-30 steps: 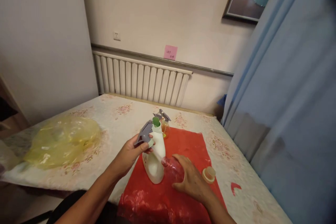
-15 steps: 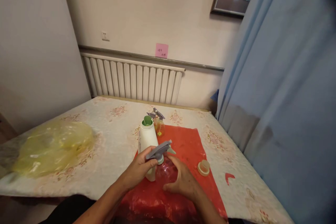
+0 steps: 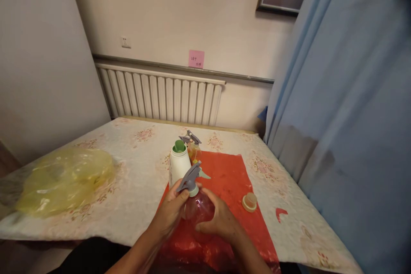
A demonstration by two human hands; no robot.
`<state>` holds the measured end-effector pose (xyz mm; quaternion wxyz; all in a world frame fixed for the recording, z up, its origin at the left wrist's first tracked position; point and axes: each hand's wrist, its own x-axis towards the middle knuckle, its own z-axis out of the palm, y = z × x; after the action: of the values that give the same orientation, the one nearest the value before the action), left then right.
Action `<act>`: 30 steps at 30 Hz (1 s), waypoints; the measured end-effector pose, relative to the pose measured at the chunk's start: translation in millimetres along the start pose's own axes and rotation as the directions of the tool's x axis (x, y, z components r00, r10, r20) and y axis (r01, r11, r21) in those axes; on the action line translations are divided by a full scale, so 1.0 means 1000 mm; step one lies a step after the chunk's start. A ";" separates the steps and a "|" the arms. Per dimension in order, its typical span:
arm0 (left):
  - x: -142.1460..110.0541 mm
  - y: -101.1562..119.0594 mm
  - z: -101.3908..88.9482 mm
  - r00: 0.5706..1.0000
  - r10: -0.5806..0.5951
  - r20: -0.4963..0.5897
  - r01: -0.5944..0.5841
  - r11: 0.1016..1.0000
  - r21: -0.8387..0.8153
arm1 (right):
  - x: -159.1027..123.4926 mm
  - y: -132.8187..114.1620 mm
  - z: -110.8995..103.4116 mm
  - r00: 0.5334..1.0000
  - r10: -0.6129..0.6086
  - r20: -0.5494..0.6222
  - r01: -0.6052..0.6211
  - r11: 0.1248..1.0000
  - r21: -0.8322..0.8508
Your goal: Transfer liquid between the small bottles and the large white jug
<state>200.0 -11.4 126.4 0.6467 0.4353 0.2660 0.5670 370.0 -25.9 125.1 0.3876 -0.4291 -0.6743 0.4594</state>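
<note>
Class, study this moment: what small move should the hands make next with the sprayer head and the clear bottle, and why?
Probably the left hand should twist the grey sprayer head down tight. It sits atop the neck of the clear bottle, which the right hand steadies on the red sheet; whether it is fully seated cannot be told.

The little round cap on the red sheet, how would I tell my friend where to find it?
Start at the table with the flowery cloth and find the red plastic sheet at its near edge. On the sheet's right side, past the right hand, lies a small cap. It is the only low, round, tan thing there; the bottles nearby stand tall.
</note>
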 end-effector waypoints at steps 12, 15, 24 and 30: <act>-0.001 -0.001 -0.005 0.999 -0.003 -0.040 0.015 0.957 0.289 | -0.008 0.006 0.001 0.999 0.033 -0.033 -0.036 0.995 -0.088; 0.000 -0.004 -0.002 1.000 -0.018 0.013 0.013 0.951 0.310 | -0.011 0.014 -0.003 0.998 0.037 -0.041 -0.041 0.994 -0.097; 0.012 -0.019 0.012 0.996 -0.094 -0.002 0.092 0.975 0.201 | -0.010 0.034 -0.014 0.997 0.032 -0.068 -0.038 0.996 -0.084; 0.033 -0.034 0.016 0.996 -0.084 0.003 0.081 0.963 0.256 | 0.008 0.047 -0.034 0.994 0.041 -0.101 -0.048 0.996 -0.069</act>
<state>237.3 16.6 109.5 0.6100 0.5073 0.3503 0.4978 409.1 1.0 90.3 0.3949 -0.4798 -0.6604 0.4216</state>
